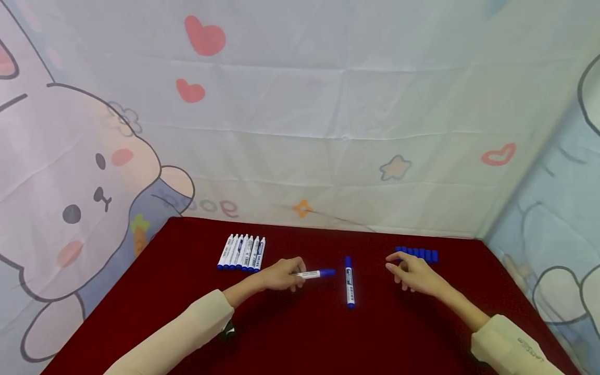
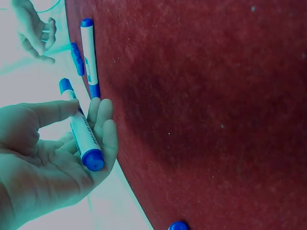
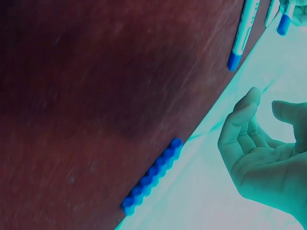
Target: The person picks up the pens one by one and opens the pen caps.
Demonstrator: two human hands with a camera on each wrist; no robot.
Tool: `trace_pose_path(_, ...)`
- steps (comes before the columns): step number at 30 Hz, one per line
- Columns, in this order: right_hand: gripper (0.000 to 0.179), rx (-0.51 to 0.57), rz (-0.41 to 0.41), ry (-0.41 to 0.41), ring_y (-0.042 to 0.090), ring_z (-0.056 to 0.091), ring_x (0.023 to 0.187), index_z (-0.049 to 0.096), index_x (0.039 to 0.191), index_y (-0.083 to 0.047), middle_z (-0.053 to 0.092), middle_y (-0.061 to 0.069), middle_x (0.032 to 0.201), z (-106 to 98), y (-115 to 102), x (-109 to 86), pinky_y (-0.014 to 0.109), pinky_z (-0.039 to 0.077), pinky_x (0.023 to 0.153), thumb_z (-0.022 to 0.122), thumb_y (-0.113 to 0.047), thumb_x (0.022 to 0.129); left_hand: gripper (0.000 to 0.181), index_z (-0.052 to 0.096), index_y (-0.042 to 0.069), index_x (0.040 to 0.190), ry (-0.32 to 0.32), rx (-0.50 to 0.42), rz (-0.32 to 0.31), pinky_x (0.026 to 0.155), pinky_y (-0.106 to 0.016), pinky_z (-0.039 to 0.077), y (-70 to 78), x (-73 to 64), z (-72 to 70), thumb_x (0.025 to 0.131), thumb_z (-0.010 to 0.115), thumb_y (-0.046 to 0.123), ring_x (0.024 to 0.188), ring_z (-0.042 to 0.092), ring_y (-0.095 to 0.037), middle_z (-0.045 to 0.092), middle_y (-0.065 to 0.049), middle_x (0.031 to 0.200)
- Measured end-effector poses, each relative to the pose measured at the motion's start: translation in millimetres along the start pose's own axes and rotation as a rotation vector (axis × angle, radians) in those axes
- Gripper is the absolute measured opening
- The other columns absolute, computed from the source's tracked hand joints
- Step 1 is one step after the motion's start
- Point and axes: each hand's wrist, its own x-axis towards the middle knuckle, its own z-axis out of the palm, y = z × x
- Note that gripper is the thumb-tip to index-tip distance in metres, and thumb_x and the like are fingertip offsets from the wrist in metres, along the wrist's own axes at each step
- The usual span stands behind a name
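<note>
Between thumb and fingers my left hand (image 1: pixel 283 274) holds a white marker (image 1: pixel 310 274), its blue cap pointing right; the left wrist view shows this marker (image 2: pixel 85 132) lying across the fingers under the thumb. A second capped marker (image 1: pixel 350 284) lies on the cloth just right of it, cap towards the back. My right hand (image 1: pixel 416 273) hovers with fingers loosely bent and nothing in them, close in front of a row of blue caps (image 1: pixel 424 254). In the right wrist view the caps (image 3: pixel 151 178) sit side by side, apart from the hand (image 3: pixel 266 158).
Several uncapped white markers (image 1: pixel 241 253) lie in a neat row at the back left, tips away. Dark red cloth (image 1: pixel 304 333) covers the table. A printed fabric backdrop (image 1: pixel 347 114) rises directly behind the table's far edge.
</note>
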Motion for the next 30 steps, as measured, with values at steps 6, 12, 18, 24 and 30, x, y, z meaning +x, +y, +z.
trace_pose_path(6,0.038,0.044,-0.027,-0.067,0.015,0.058,0.055,0.058,0.129,0.008,0.065,0.008,0.077,16.9,-10.6,7.1,0.026,0.049,0.046,0.053,-0.023,0.108,0.011,0.057,-0.002,0.104,-0.040,0.050,0.116,0.066,-0.017,0.051,4.7,-4.9,-0.3,0.096,0.064,0.000,0.074,0.073,-0.029,0.075,-0.019,0.092)
trace_pose_path(12,0.038,0.122,-0.055,-0.203,0.012,0.061,0.062,0.060,0.129,0.004,0.067,0.009,0.085,35.6,-24.9,12.8,0.028,0.052,0.051,0.053,-0.027,0.107,0.013,0.057,0.000,0.107,-0.098,0.059,0.180,0.067,-0.018,0.053,12.6,-10.1,5.9,0.097,0.065,0.001,0.074,0.071,-0.020,0.073,-0.016,0.094)
trace_pose_path(18,0.034,0.183,-0.085,-0.335,0.010,0.062,0.067,0.064,0.127,-0.003,0.068,0.010,0.091,54.9,-42.3,11.7,0.024,0.052,0.055,0.049,-0.028,0.109,0.013,0.059,0.003,0.108,-0.084,0.075,0.254,0.063,-0.016,0.052,16.3,-8.2,16.4,0.097,0.066,0.002,0.069,0.060,-0.001,0.071,-0.011,0.090)
trace_pose_path(24,0.032,0.239,-0.136,-0.422,0.010,0.064,0.067,0.063,0.125,-0.003,0.068,0.011,0.090,71.4,-53.1,13.6,0.022,0.052,0.056,0.049,-0.026,0.109,0.012,0.060,0.004,0.107,-0.057,0.107,0.280,0.068,-0.016,0.050,16.3,-8.5,21.5,0.096,0.066,0.003,0.074,0.058,0.000,0.072,-0.008,0.090)
trace_pose_path(30,0.038,0.281,-0.223,-0.514,0.001,0.051,0.057,0.059,0.128,-0.002,0.055,-0.007,0.076,81.7,-44.5,18.0,0.018,0.044,0.050,0.043,-0.032,0.111,0.014,0.062,0.007,0.107,-0.025,0.132,0.286,0.073,-0.016,0.051,18.0,-8.5,27.9,0.095,0.069,0.006,0.078,0.059,0.001,0.073,-0.006,0.092)
